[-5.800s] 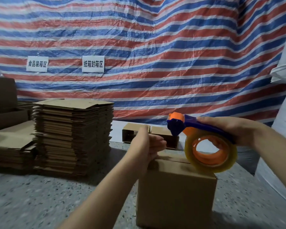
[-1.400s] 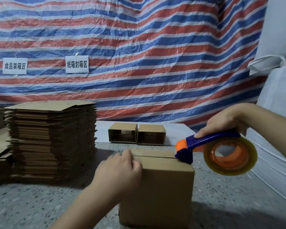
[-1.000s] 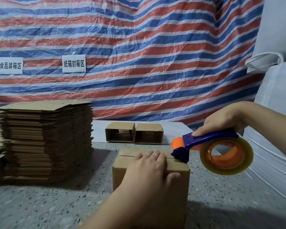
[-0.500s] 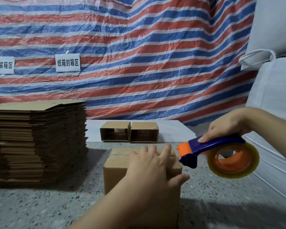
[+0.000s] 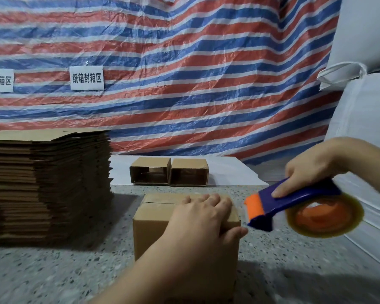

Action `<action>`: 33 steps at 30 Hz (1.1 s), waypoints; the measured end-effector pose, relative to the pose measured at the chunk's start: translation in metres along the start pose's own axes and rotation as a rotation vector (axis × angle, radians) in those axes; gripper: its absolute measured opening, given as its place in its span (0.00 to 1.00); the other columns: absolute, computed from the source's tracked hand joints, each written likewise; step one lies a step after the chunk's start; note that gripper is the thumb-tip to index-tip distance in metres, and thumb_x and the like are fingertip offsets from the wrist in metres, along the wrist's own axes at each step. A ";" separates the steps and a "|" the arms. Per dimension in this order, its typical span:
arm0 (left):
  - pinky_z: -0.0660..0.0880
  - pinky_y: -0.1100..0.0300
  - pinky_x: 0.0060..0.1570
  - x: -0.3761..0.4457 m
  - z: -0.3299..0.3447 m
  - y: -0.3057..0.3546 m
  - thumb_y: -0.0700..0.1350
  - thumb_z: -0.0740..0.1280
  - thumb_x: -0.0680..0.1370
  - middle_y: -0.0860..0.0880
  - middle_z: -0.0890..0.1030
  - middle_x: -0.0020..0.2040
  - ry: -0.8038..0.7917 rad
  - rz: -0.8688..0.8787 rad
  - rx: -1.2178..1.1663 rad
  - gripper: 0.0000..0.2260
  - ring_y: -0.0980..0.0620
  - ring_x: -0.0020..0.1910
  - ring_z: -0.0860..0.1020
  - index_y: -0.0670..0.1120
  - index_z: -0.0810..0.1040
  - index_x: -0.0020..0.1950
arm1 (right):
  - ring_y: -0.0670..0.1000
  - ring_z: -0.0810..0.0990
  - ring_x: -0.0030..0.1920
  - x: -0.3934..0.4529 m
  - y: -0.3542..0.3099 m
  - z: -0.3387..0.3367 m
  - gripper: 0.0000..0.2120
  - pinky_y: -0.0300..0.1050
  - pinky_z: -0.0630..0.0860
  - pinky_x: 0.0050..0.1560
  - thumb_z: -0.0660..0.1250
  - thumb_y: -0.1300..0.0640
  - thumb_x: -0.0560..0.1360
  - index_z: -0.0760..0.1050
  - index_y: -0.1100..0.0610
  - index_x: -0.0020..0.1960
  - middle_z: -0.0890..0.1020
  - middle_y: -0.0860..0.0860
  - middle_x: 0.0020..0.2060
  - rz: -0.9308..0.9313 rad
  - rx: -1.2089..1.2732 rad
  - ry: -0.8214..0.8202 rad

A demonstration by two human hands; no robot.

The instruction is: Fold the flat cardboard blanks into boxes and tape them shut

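A folded cardboard box stands on the speckled table in front of me, its top flaps closed with a seam showing near the far edge. My left hand lies flat on the box's top, fingers straight, thumb over the right edge. My right hand grips the blue handle of a tape dispenser with an orange blade guard and a roll of clear tape. The dispenser hangs in the air just right of the box, apart from it.
A tall stack of flat cardboard blanks stands at the left. Two open-ended boxes lie side by side on a white sheet at the back. A striped tarp hangs behind; white sacks crowd the right side.
My left hand moved from the box's near left corner onto its top and pressed down. The tape dispenser left the box's right top edge and drew away to the right.
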State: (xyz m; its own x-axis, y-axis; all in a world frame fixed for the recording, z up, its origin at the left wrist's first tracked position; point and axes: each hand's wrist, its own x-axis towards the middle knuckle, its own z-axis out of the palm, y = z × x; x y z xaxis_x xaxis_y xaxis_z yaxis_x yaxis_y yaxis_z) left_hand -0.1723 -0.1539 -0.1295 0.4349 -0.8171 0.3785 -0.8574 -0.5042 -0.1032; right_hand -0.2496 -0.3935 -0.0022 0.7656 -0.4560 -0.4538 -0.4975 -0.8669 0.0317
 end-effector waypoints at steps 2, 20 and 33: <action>0.60 0.47 0.71 0.000 0.000 0.000 0.70 0.45 0.75 0.53 0.66 0.75 -0.013 0.005 0.001 0.34 0.52 0.73 0.64 0.56 0.57 0.77 | 0.48 0.82 0.38 0.017 -0.020 0.023 0.31 0.41 0.76 0.40 0.68 0.26 0.68 0.83 0.53 0.49 0.84 0.47 0.37 0.048 -0.281 0.089; 0.63 0.48 0.70 -0.001 0.000 0.000 0.69 0.46 0.77 0.53 0.68 0.73 0.004 0.004 0.010 0.29 0.51 0.72 0.66 0.58 0.60 0.75 | 0.52 0.81 0.52 0.076 -0.023 0.178 0.42 0.49 0.73 0.52 0.37 0.24 0.73 0.79 0.52 0.50 0.84 0.50 0.51 0.199 0.087 0.932; 0.57 0.48 0.73 0.002 0.001 -0.001 0.68 0.37 0.77 0.50 0.64 0.77 -0.006 -0.012 0.011 0.36 0.51 0.76 0.61 0.50 0.59 0.78 | 0.52 0.83 0.51 0.077 -0.117 0.112 0.29 0.47 0.78 0.55 0.47 0.41 0.84 0.80 0.58 0.55 0.85 0.52 0.47 -0.345 1.546 0.411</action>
State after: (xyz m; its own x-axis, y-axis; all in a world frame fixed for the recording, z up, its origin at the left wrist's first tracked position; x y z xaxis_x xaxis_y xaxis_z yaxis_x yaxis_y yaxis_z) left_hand -0.1698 -0.1551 -0.1297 0.4467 -0.8127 0.3741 -0.8491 -0.5168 -0.1090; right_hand -0.1781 -0.3049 -0.1411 0.8454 -0.5340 0.0114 -0.0082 -0.0342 -0.9994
